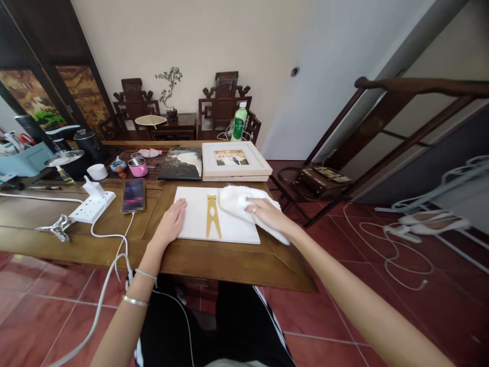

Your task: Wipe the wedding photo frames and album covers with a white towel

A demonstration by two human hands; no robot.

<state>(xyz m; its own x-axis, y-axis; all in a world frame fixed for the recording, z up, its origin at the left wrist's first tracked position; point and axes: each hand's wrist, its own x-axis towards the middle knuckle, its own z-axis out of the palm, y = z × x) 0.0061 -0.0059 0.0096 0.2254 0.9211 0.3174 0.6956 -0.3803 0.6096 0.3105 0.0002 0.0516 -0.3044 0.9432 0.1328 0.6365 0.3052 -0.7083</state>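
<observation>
A white rectangular board (194, 216) lies flat on the wooden table, with a yellow figure shaped like a long-legged cat (212, 227) in its middle. My left hand (173, 219) rests on the board's left edge, fingers laid flat and holding nothing. Bunched under the fingers of my right hand (267, 213) is a white cloth (233, 198), pressed on the board's right side and hanging past its edge. The cloth covers the right part of the board.
Behind the board are a framed picture (237, 162) and a dark photo panel (181, 163). To the left lie a phone (133, 195), a white power strip (93, 204) and a pink cup (137, 166). A green bottle (239, 122) stands behind. A wooden chair (382, 122) is at right.
</observation>
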